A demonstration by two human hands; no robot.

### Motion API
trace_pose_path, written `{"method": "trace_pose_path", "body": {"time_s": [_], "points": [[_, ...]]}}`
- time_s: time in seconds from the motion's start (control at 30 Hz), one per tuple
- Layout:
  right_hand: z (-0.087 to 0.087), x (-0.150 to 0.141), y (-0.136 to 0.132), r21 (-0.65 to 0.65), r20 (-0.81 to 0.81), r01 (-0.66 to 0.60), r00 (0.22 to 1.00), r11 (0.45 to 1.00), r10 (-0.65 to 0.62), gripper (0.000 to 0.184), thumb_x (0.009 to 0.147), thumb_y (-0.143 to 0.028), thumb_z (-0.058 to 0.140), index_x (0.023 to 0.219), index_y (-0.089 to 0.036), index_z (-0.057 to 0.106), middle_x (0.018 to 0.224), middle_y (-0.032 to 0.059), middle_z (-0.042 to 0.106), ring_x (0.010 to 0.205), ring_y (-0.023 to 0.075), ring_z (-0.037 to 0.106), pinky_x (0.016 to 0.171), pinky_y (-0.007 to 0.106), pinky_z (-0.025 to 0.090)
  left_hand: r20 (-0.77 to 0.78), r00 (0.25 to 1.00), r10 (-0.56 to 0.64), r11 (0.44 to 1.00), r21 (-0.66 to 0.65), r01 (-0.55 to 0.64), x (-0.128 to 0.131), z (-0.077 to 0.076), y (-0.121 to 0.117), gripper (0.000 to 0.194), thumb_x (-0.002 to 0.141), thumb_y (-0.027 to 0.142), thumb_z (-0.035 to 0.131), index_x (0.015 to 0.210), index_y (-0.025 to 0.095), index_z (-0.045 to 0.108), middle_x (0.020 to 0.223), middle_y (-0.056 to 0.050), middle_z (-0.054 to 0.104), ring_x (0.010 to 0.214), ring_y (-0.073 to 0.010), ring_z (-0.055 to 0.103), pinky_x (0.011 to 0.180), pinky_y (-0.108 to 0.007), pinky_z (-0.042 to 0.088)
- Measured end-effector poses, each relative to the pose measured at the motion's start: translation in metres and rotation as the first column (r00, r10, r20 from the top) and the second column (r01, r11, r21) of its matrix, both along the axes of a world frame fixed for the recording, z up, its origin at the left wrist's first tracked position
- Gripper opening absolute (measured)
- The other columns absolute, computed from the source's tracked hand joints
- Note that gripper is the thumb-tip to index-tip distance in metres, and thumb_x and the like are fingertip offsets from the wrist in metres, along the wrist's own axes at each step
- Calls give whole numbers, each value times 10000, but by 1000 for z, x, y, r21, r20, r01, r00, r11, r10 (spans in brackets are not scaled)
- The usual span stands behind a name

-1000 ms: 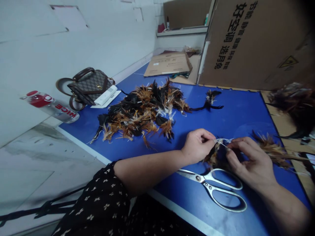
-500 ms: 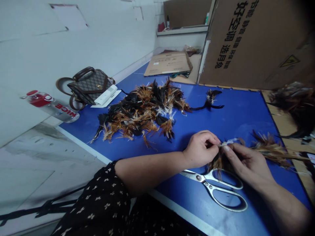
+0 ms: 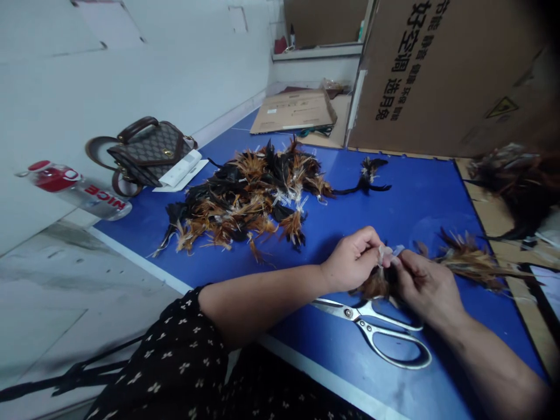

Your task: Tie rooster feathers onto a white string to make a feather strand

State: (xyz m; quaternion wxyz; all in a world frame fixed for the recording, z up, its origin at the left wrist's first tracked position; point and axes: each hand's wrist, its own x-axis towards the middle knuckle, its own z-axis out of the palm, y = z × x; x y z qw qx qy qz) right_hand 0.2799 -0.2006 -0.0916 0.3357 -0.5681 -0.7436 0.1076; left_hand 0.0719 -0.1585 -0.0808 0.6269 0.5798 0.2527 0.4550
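Note:
My left hand (image 3: 352,261) is closed in a pinch at the pale, tied end of a small feather bundle (image 3: 375,284). Brown and dark feathers hang below the fingers. Close beside it, my right hand (image 3: 431,287) pinches the same end, where a clear plastic strip (image 3: 397,251) shows between the two hands. The fingertips hide part of the binding. Under the hands, silver scissors (image 3: 349,313) lie on the blue table (image 3: 420,216), handles toward the right. Loose brown feathers (image 3: 470,261) lie just beyond my right hand.
A large pile of feather bundles (image 3: 245,201) spreads left of centre, with one separate bundle (image 3: 366,175) to its right. A handbag (image 3: 151,151), white papers (image 3: 181,170) and a bottle (image 3: 98,195) stand at the left. A cardboard panel (image 3: 420,128) rises behind; dark feathers (image 3: 520,186) sit far right.
The camera view has shifted slightly, moving the scene left. The fingers have shifted at the bundle's tied end, and the clear strip now shows shorter between the hands.

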Motion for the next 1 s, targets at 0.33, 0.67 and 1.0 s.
{"method": "trace_pose_path", "body": {"time_s": [0.33,0.67,1.0], "points": [[-8,0,-3,112,69,48,996,993,-56,406,1023,-387,581,668,-274,417,561,-29,467,516,157,447,580,326,312,-110,990,85,987,148,-68,-2,-1,-3,153,961,163,626,834,222,563,786,13,576,757,-139,548,759,-289,448],[-2,1,3,50,-78,-8,997,999,12,481,1129,-470,555,697,-267,497,582,-47,482,520,142,481,549,285,389,-30,999,22,999,-41,-23,0,-1,-1,184,971,317,759,889,185,662,801,-6,655,728,-119,583,742,-264,479],[4,7,4,-74,-242,-61,970,995,41,481,1153,-575,569,832,-240,694,660,-29,608,588,144,578,593,247,499,48,999,17,998,-60,-14,-8,0,10,401,849,264,925,1218,162,805,1250,-140,713,965,-152,690,878,-283,581]]}}
